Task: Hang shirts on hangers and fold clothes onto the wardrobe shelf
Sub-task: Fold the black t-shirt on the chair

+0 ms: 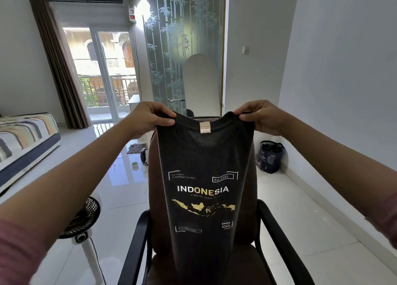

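Here, at mid-frame, both hands, the left hand [148,117] and right hand [261,117], pinch the dark T-shirt [204,181] by its shoulders, hanging it above the chair [277,237]. Likely the spreading step; next it needs a hanger or folding surface, neither visible.

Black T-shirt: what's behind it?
Behind the black T-shirt, held up by left hand and right hand, stands a brown chair; most of its backrest is covered.
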A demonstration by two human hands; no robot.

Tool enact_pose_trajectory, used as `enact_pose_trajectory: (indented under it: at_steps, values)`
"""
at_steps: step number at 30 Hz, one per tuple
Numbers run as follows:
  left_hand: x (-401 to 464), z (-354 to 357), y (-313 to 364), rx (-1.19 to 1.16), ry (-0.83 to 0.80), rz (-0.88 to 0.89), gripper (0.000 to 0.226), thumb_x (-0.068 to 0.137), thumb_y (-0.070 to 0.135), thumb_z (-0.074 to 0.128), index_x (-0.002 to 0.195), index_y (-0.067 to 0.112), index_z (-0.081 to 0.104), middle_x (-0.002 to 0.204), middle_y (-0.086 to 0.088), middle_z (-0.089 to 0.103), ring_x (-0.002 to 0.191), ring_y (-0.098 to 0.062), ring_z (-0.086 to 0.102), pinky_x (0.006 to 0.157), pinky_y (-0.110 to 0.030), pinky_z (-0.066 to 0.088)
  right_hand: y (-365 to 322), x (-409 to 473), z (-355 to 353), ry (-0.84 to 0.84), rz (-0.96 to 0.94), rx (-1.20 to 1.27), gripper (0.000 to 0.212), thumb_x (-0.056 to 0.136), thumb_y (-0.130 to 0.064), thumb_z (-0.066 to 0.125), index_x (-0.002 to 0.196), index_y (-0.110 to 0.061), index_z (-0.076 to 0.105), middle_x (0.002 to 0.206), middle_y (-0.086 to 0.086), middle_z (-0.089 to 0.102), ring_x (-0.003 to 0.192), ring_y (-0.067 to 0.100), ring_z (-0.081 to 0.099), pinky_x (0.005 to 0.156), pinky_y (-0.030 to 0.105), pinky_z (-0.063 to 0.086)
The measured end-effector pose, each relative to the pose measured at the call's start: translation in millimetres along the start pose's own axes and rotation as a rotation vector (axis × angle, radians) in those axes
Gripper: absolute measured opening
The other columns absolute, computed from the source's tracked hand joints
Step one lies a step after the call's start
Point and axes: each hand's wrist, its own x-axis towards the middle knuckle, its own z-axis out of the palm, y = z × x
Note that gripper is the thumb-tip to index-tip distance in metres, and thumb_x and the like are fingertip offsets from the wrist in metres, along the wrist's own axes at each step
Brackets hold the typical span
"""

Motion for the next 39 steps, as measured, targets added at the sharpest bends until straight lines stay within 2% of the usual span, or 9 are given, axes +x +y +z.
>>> enact_pose_trajectory:
  at_steps: [6,10,11,15,21,24,29,36,39]
  values:
    - [16,-1,-15,0.018,-0.067,-0.012,0.030,0.074,-0.014,0.066,0.067,0.015,0.071,0.069,0.002,0.071,0.068,-0.010,0.068,0.061,-0.019,0.055,16,14,-4,0.019,0.048,-0.035,0.047,0.088,0.015,0.045,0.071,-0.015,0.077,0.076,0.001,0.072,0.074,0.011,0.068,0.066,0.021,0.056]
    - [-1,4,-23,0.028,-0.162,-0.062,0.032,0.073,-0.012,0.066,0.065,0.017,0.074,0.069,0.003,0.072,0.069,-0.008,0.069,0.061,-0.017,0.054,32,3,2,-0.025,0.091,-0.029,0.014,0.068,-0.004,0.077,0.076,-0.015,0.077,0.084,0.002,0.072,0.081,0.013,0.068,0.071,0.023,0.056]
    - [-9,6,-25,0.032,-0.186,-0.076,0.029,0.071,-0.010,0.068,0.065,0.017,0.074,0.070,0.003,0.072,0.070,-0.009,0.069,0.061,-0.017,0.054,38,-2,4,-0.043,0.107,-0.022,0.018,0.061,-0.009,0.082,0.078,-0.015,0.077,0.085,0.003,0.073,0.082,0.013,0.068,0.072,0.023,0.056]
    - [-51,22,-36,0.065,-0.264,-0.107,0.019,0.060,0.005,0.075,0.067,0.022,0.075,0.073,0.002,0.072,0.074,-0.011,0.069,0.067,-0.022,0.057,62,-37,25,-0.133,0.181,0.030,0.035,0.053,-0.023,0.089,0.084,-0.011,0.076,0.089,0.006,0.073,0.084,0.016,0.070,0.072,0.023,0.056]
    - [-150,67,-60,0.018,-0.409,-0.179,0.037,0.042,0.040,0.090,0.072,0.022,0.076,0.080,-0.002,0.073,0.079,-0.016,0.068,0.072,-0.024,0.055,103,-129,85,-0.183,0.322,0.136,0.021,0.060,-0.012,0.078,0.080,-0.008,0.076,0.085,0.008,0.074,0.076,0.015,0.071,0.066,0.022,0.057]
    - [-216,98,-71,-0.019,-0.454,-0.249,0.019,0.054,0.023,0.085,0.071,0.021,0.076,0.080,-0.004,0.073,0.078,-0.017,0.069,0.072,-0.022,0.054,123,-187,117,-0.210,0.408,0.156,0.012,0.069,-0.004,0.070,0.080,-0.008,0.076,0.086,0.009,0.074,0.076,0.017,0.071,0.067,0.023,0.057]
    - [-324,149,-93,-0.027,-0.611,-0.409,0.017,0.067,-0.004,0.077,0.076,0.009,0.074,0.071,0.004,0.070,0.069,-0.007,0.066,0.065,-0.016,0.050,169,-281,168,-0.230,0.561,0.216,0.028,0.081,0.013,0.056,0.080,-0.006,0.076,0.085,0.010,0.074,0.077,0.017,0.071,0.065,0.021,0.056]
    - [-428,206,-144,-0.111,-0.760,-0.663,0.019,0.072,-0.002,0.076,0.076,0.017,0.074,0.076,-0.004,0.068,0.072,-0.017,0.067,0.066,-0.026,0.055,239,-365,223,-0.271,0.782,0.277,0.023,0.078,0.009,0.063,0.079,-0.010,0.076,0.083,0.011,0.071,0.074,0.018,0.069,0.066,0.024,0.055]
    - [-446,217,-164,-0.124,-0.759,-0.721,0.021,0.073,-0.002,0.076,0.076,0.018,0.074,0.077,-0.008,0.068,0.071,-0.017,0.066,0.064,-0.025,0.054,263,-379,235,-0.245,0.849,0.305,0.031,0.083,0.017,0.056,0.078,-0.007,0.075,0.079,0.010,0.071,0.072,0.017,0.068,0.065,0.024,0.054]
